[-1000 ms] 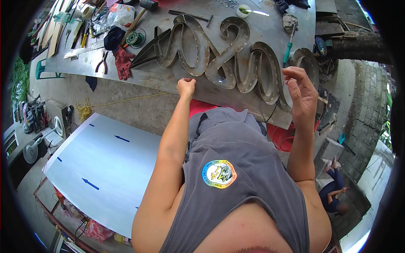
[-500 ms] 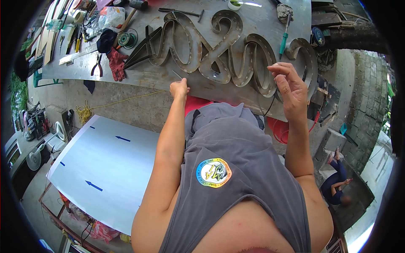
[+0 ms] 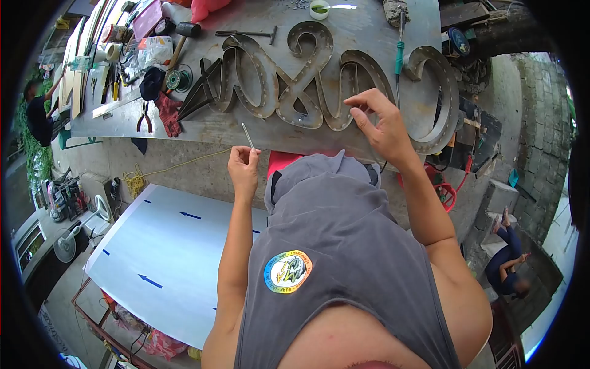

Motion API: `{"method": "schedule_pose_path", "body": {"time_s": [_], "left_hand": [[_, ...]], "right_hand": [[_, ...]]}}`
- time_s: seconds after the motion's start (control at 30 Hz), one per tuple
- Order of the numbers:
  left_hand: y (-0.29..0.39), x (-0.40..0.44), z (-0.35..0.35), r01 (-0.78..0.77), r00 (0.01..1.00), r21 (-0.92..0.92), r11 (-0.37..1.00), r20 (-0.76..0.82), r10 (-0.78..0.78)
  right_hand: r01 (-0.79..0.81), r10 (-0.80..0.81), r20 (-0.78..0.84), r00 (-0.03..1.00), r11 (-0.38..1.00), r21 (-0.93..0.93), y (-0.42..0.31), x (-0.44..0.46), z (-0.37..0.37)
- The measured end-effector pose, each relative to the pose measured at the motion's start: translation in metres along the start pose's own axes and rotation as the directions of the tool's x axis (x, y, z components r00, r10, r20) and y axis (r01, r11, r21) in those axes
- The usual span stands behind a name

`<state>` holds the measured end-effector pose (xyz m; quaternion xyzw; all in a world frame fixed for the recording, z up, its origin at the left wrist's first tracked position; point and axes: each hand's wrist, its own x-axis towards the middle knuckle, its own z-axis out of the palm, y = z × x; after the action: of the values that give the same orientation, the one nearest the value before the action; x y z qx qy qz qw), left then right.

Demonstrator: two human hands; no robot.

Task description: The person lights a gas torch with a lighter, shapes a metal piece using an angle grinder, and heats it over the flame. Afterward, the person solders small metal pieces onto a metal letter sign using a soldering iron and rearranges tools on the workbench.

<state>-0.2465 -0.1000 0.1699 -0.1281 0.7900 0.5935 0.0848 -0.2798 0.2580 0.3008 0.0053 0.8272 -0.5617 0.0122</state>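
My left hand (image 3: 244,169) is closed in a pinch on a thin, straight metal rod (image 3: 247,135), which points up and away over the table's front edge. My right hand (image 3: 378,123) hangs with curled, parted fingers and nothing visible in it, just in front of the curved metal strips (image 3: 301,107). Those strips stand on edge on the metal table (image 3: 209,132) and form a row of looping shapes. Behind my right hand, a soldering iron with a teal handle (image 3: 399,57) rests with its tip end on a rough block (image 3: 396,11).
Red gloves (image 3: 168,115), pliers (image 3: 144,118), a solder spool (image 3: 178,80) and a mallet (image 3: 187,29) lie on the table's left part. A white sheet with blue arrows (image 3: 178,246) is at lower left. One person (image 3: 40,114) stands far left; another (image 3: 509,261) sits at right.
My left hand has moved left and back toward my body, bringing the rod clear of the table edge. My right hand has moved left, nearer the middle of the metal shapes.
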Motion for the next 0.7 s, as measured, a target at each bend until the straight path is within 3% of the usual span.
{"method": "schedule_pose_path", "body": {"time_s": [0.1,0.13,0.23,0.3,0.33,0.4,0.57,0.7], "left_hand": [[-0.026,-0.001,0.003,0.145,0.982,-0.079,0.986,-0.113,-0.153],[-0.045,0.006,0.004,0.141,0.983,-0.080,0.987,-0.108,-0.149],[-0.100,0.034,0.012,0.263,0.918,-0.084,0.961,-0.285,-0.276],[-0.106,0.055,0.027,0.288,0.908,-0.037,0.957,-0.307,-0.285],[-0.107,0.065,0.034,0.305,0.898,0.011,0.952,-0.336,-0.284],[-0.102,0.080,0.046,0.335,0.889,0.061,0.940,-0.352,-0.293],[-0.133,0.091,0.049,0.368,0.887,0.228,0.901,-0.378,-0.266],[-0.125,0.064,0.041,0.376,0.874,0.155,0.914,-0.388,-0.294]], "right_hand": [[0.129,-0.126,0.029,0.992,0.967,-0.220,0.022,-0.003,0.005],[0.129,-0.127,0.023,0.992,0.966,-0.223,0.029,-0.003,0.005],[0.014,-0.015,-0.004,1.000,0.978,-0.209,0.056,-0.013,0.011],[-0.007,0.035,0.064,0.997,0.921,-0.390,0.083,-0.011,0.024],[-0.009,0.038,0.066,0.997,0.919,-0.394,0.093,-0.008,0.036],[0.154,-0.075,0.227,0.971,0.924,-0.350,0.109,0.004,0.068],[0.199,-0.067,0.316,0.946,0.892,-0.406,0.130,0.029,0.133],[0.227,-0.035,0.394,0.918,0.863,-0.451,0.134,0.040,0.143]]}}
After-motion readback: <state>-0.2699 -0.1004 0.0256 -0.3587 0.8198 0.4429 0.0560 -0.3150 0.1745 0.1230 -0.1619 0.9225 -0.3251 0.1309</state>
